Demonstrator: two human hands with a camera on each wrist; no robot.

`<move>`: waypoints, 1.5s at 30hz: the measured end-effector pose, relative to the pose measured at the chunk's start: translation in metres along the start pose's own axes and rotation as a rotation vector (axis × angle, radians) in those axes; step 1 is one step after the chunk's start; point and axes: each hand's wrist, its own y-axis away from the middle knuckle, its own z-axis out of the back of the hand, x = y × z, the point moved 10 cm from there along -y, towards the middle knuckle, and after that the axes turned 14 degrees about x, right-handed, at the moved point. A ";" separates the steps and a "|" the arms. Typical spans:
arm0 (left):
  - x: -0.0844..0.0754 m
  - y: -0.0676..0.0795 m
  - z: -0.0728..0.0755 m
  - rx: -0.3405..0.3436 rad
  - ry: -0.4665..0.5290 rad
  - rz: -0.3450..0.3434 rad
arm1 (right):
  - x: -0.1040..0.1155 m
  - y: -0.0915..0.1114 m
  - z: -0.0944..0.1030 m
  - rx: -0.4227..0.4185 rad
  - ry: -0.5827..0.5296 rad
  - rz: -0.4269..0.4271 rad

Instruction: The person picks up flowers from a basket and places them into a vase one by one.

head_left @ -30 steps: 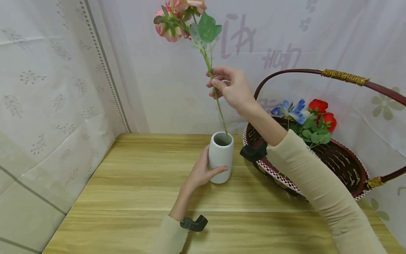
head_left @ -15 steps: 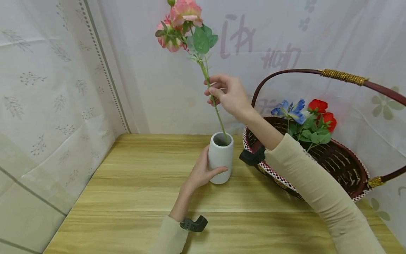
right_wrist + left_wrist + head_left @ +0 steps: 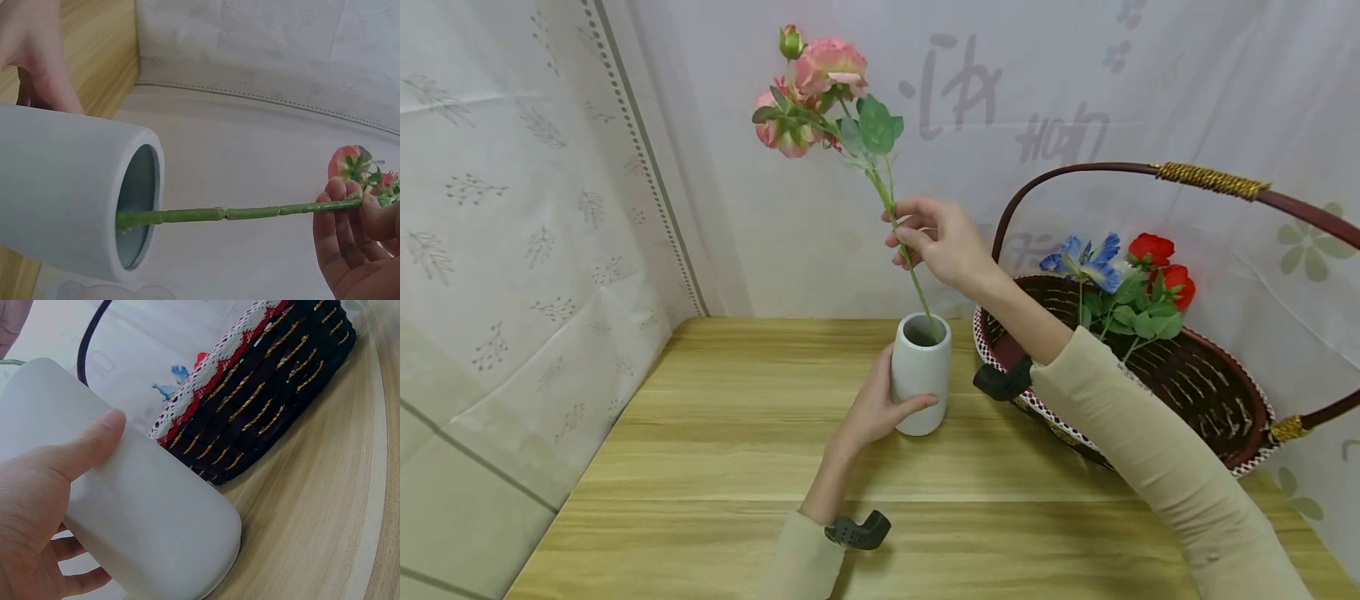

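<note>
A white vase (image 3: 921,379) stands upright on the wooden table, and my left hand (image 3: 876,404) grips its left side, thumb across the front. In the left wrist view the thumb lies along the vase (image 3: 156,512). Above the vase, my right hand (image 3: 947,246) pinches the green stem of a pink flower spray (image 3: 831,71) between thumb and fingers. The spray leans to the left, with two blooms, a bud and green leaves. In the right wrist view the lower end of the stem (image 3: 250,213) is just inside the vase mouth.
A dark woven basket (image 3: 1213,400) with a tall arched handle (image 3: 1078,168) stands to the right, partly behind my right forearm. It holds a blue flower (image 3: 1086,260) and red flowers (image 3: 1152,248). A printed white cloth (image 3: 760,233) hangs behind the table (image 3: 715,467).
My right hand has moved down with the flower spray, bringing the blooms lower and fully into the head view. The stem tip sits slightly deeper in the vase. The left hand and vase stay put.
</note>
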 end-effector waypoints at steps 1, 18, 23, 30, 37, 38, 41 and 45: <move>0.000 0.000 0.000 0.001 0.002 -0.001 | -0.001 0.001 -0.001 0.010 0.005 0.005; 0.000 0.000 -0.001 0.009 0.009 0.004 | -0.014 0.005 -0.010 0.106 0.031 0.039; 0.001 0.001 -0.001 0.010 0.003 0.003 | -0.018 0.005 -0.011 0.118 0.049 0.029; 0.000 0.000 -0.001 0.014 -0.008 -0.003 | -0.024 0.007 -0.015 0.122 0.077 0.001; 0.001 0.001 -0.002 0.019 0.007 0.009 | -0.035 0.010 -0.023 0.141 0.103 -0.032; 0.001 0.001 -0.002 0.021 0.006 0.010 | -0.036 0.010 -0.023 0.143 0.109 -0.035; 0.001 0.000 -0.002 0.025 0.006 0.006 | -0.037 0.010 -0.026 0.148 0.133 -0.030; 0.000 0.000 -0.002 0.029 0.014 -0.001 | -0.038 0.011 -0.029 0.160 0.172 -0.008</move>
